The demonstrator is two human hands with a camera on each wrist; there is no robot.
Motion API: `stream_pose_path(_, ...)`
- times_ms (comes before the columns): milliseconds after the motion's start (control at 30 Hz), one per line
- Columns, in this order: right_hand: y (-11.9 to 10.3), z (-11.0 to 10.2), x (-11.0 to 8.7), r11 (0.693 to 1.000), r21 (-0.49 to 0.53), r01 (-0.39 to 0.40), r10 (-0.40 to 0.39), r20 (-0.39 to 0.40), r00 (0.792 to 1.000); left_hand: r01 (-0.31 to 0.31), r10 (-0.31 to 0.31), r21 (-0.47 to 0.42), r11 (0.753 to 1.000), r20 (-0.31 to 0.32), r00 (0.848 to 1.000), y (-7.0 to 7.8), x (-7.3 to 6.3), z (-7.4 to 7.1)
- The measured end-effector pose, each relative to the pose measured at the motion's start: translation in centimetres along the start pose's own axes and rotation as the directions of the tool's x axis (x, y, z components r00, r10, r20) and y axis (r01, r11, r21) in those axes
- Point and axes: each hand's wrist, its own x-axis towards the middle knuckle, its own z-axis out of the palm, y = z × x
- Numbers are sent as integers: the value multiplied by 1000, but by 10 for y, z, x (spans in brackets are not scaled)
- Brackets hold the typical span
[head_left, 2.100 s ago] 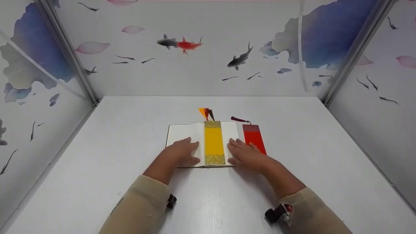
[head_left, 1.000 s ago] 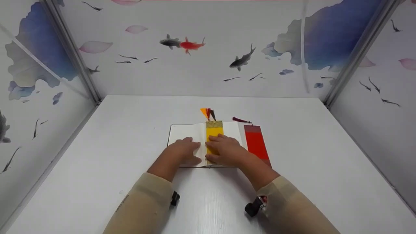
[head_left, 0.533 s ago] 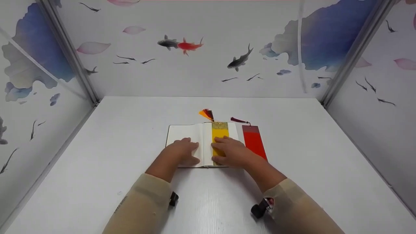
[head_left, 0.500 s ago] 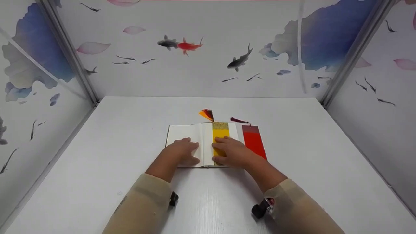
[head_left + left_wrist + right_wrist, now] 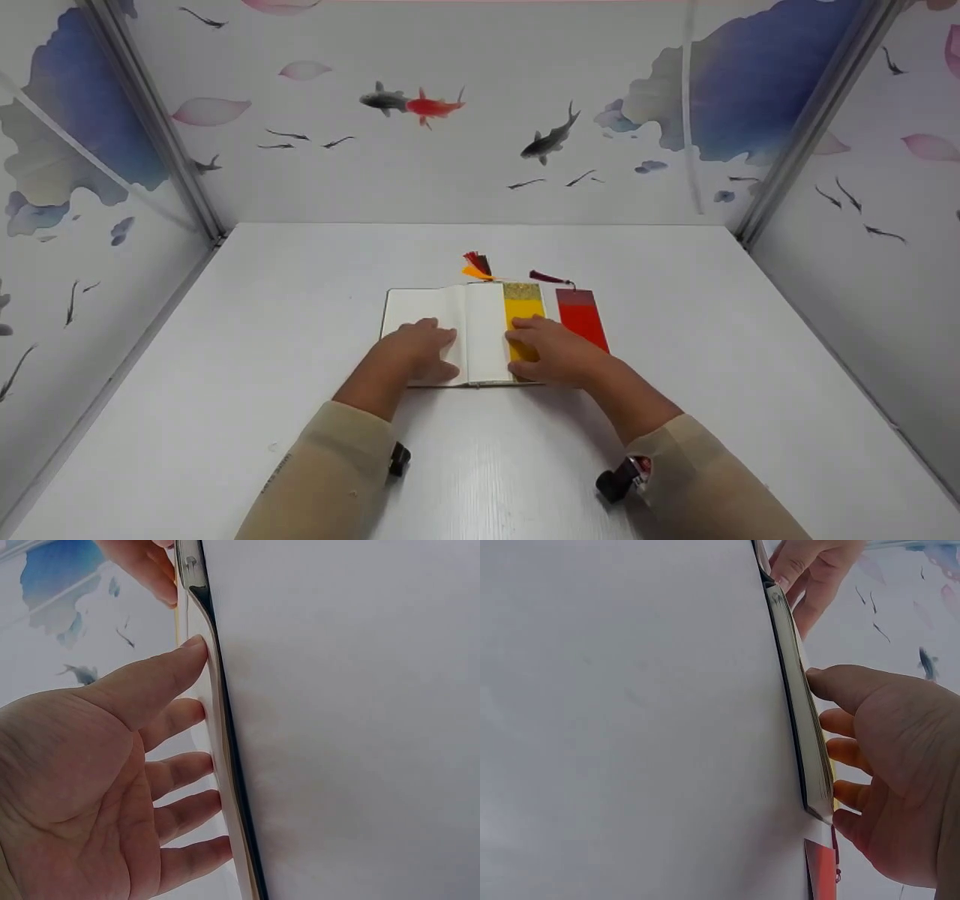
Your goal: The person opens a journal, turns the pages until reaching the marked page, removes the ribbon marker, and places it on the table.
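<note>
"Starting at the right hand (image 5: 556,352): how are its fingers (image 5: 847,753) set?"

"Nearly straight, slightly parted, laid on the yellow bookmark (image 5: 524,308). Contact only; gripping nothing."

"Left hand (image 5: 417,352)?"

"Fingers extended, thumb apart from them. Rests on the left page of the book (image 5: 486,334); nothing held."

"Position of the yellow bookmark?"

"On the right page, towards its outer side, long edges roughly parallel to the fold. Patterned gold band visible at the far end; part of the middle covered by the right hand."

"Tassels (image 5: 478,266)?"

"Bunched: orange, red and dark. They lie beyond the book's far edge, left of the yellow bookmark's top."

"State of the book?"

"Spread on the white worktop (image 5: 315,300). Pale pages; dark cover edge seen from both wrists."

"Next item out?"

"Red bookmark (image 5: 580,319), on the worktop just right of the book. Near end hidden behind the right arm. Dark red tassel (image 5: 549,277) points leftward past its far end."

"Periphery?"

"Beige sleeves (image 5: 326,469), a black device at each wrist. Behind the worktop, a pale wall (image 5: 450,172) with fish pictured on it."
</note>
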Motion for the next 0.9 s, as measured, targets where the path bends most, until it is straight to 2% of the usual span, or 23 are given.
stream_pose_path(133,1,-1,0,1000,21,-23,24,-17,1000,3,-3,-10,1000,-4,1000,0,0,0)
stream_pose_path(233,-1,-4,4,997,49,-52,55,-75,996,7,-7,-7,1000,-4,1000,0,0,0)
stream_pose_path(367,-4,-8,12,988,97,-119,136,-186,973,-1,1,2,1000,-6,1000,-1,1,0)
stream_pose_path(433,-6,-10,15,977,131,-171,196,-214,957,-6,6,6,1000,-9,1000,-1,1,0)
stream_pose_path(500,-6,-12,18,961,166,-223,256,-213,943,-5,5,5,1000,-11,1000,-1,1,0)
stream_pose_path(667,-5,-12,23,914,238,-328,369,-153,917,-4,4,-2,1000,-4,1000,-1,1,1)
stream_pose_path(800,-1,-12,25,882,288,-373,421,-127,898,-15,15,3,1000,-9,1000,-2,0,2)
stream_pose_path(900,4,-17,27,861,342,-378,440,-124,889,-24,24,9,1000,-19,1000,-3,0,1)
